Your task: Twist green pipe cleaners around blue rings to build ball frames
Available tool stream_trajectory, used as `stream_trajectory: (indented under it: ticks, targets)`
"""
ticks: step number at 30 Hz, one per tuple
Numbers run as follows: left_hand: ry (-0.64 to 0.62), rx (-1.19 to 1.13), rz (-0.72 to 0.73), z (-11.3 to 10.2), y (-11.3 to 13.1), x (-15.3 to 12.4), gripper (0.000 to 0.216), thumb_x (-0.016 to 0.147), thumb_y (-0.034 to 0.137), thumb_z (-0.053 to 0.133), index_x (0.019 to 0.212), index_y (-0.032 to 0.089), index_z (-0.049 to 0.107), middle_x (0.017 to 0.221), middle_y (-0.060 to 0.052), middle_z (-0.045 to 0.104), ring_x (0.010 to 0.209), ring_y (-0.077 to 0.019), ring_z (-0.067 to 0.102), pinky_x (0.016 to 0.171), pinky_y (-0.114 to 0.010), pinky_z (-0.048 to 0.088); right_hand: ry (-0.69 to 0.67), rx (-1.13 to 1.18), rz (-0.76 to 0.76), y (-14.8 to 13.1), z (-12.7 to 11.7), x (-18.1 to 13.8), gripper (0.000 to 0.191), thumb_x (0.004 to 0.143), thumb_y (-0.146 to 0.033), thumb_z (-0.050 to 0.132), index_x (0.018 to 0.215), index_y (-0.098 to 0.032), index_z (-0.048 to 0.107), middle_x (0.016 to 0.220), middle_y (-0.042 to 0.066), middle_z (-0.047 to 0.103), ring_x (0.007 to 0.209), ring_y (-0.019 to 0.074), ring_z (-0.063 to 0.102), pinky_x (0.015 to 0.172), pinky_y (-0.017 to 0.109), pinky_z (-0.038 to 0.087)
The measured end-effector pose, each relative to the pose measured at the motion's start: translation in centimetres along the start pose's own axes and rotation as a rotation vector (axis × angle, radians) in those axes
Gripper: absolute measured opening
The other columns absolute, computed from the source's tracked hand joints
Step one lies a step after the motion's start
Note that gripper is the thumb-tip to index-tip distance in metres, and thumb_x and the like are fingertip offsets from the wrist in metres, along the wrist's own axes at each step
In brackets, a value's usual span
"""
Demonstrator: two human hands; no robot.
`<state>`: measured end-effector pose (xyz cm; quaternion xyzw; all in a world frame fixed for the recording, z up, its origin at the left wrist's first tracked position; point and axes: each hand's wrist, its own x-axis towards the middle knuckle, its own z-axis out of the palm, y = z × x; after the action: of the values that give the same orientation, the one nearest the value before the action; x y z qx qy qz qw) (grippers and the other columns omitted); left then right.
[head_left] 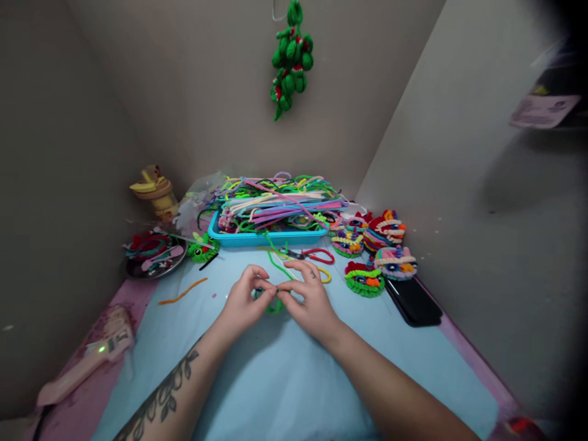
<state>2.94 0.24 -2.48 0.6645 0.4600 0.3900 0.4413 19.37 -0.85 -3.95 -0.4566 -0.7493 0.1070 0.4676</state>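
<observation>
Narrow nook w/ plain beige walls closing in on three sides; a table (285, 380) covered in pale blue sheet w/ pink edges fills the floor of it.

Left hand (242, 304) & right hand (309, 301) meet at table centre, fingertips almost touching. Both pinched shut, thumb vs forefinger, on a green pipe cleaner (274, 304) bent into a small loop between them; rest of each hand curled loosely, resting low on the sheet. Left forearm shows a leaf tattoo.

Just behind the hands: red-handled scissors (316, 255) lying flat, a yellow pipe-cleaner loop (326, 275) beside the right hand. Orange pipe cleaner (184, 293) lies loose to the left, apart from the hands.

Further back, a blue tray (257, 237) piled w/ pipe cleaners in many colours, overflowing its rim. Right of the tray, a cluster of round finished pipe-cleaner pieces (374, 245), approx. five, the green-rimmed one nearest the right hand. A black phone (414, 301) lies flat just right of that one.

Left side: a round metal dish (154, 254) w/ scraps & clips, a small green figure (202, 248) next to it, a yellow-brown object (154, 190) against the wall; can't tell what it is. Near left edge, a pink glue gun (92, 358) w/ green light lit.

On the back wall, a green pipe-cleaner ornament (290, 58) hangs w/ red bits.
</observation>
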Motion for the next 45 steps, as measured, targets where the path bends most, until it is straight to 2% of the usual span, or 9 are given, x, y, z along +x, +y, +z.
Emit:
stream_trajectory:
  ticks: [7,20,28,34,38,41,43,45]
  targets:
    - [-0.033,0.05,0.061,0.1,-0.1,-0.2,0.015,0.081,0.024,0.052,0.093,0.021,0.042,0.08,-0.001,0.065,0.081,-0.016,0.064,0.072,-0.028,0.045,0.002,-0.006,0.039,0.2,0.1,0.1,0.01,0.075,-0.018,0.063,0.075,-0.024,0.071,0.111,0.006,0.057,0.111,0.024,0.044,0.096,0.046,0.036]
    - [0.048,0.118,0.094,0.3,-0.4,0.2,0.013,0.075,0.021,0.055,0.084,0.021,0.046,0.073,0.002,0.059,0.069,-0.0133,0.059,0.068,-0.026,0.045,-0.082,0.087,0.172,0.6,0.7,-0.1,0.016,0.078,-0.013,0.055,0.067,-0.021,0.064,0.109,0.006,0.055,0.108,0.0235,0.044,0.092,0.045,0.037]
    - [-0.049,0.295,0.159,0.0,0.0,0.2,0.009,0.079,0.022,0.05,0.078,0.019,0.058,0.076,-0.001,0.062,0.074,-0.0148,0.057,0.071,-0.026,0.043,-0.099,0.1,0.212,0.7,0.9,-0.1,0.017,0.074,-0.008,0.054,0.064,-0.019,0.061,0.092,0.005,0.053,0.095,0.0214,0.047,0.085,0.04,0.039]
    - [-0.033,0.329,0.123,-0.2,-0.3,0.4,0.015,0.08,0.026,0.048,0.075,0.019,0.06,0.074,-0.002,0.063,0.072,-0.0162,0.056,0.07,-0.027,0.042,-0.074,0.145,0.311,0.7,0.8,0.1,0.012,0.075,-0.018,0.058,0.065,-0.021,0.065,0.102,0.005,0.054,0.104,0.0225,0.047,0.091,0.042,0.036]
    - [-0.044,0.221,0.082,-0.1,-0.2,0.4,0.015,0.079,0.029,0.052,0.074,0.019,0.061,0.073,-0.002,0.063,0.072,-0.0164,0.056,0.07,-0.027,0.043,-0.064,0.206,0.314,0.9,0.7,0.2,0.014,0.075,-0.02,0.056,0.062,-0.02,0.062,0.102,0.006,0.054,0.104,0.0231,0.047,0.091,0.043,0.036]
    - [-0.038,0.018,-0.024,-0.1,-0.1,0.6,0.021,0.079,0.035,0.054,0.089,0.018,0.063,0.087,-0.004,0.065,0.081,-0.0171,0.058,0.075,-0.028,0.045,-0.025,0.456,0.437,1.4,0.7,0.3,0.016,0.074,-0.028,0.058,0.06,-0.019,0.06,0.094,0.006,0.055,0.094,0.0213,0.052,0.086,0.039,0.039]
    - [-0.064,-0.158,-0.107,-0.3,-0.3,0.8,0.03,0.081,0.041,0.053,0.098,0.018,0.062,0.094,-0.006,0.066,0.088,-0.0178,0.059,0.08,-0.03,0.045,0.008,0.74,0.632,1.8,0.8,0.5,0.018,0.07,-0.033,0.061,0.06,-0.018,0.059,0.083,0.004,0.057,0.081,0.0188,0.055,0.077,0.035,0.043]
    - [-0.14,-0.346,-0.209,-0.4,-0.8,0.9,0.034,0.081,0.044,0.052,0.098,0.017,0.063,0.095,-0.007,0.066,0.089,-0.0181,0.059,0.083,-0.031,0.044,0.056,1.015,0.89,2.2,0.8,0.7,0.016,0.068,-0.032,0.064,0.063,-0.017,0.06,0.072,0.002,0.059,0.068,0.0157,0.055,0.065,0.03,0.044]
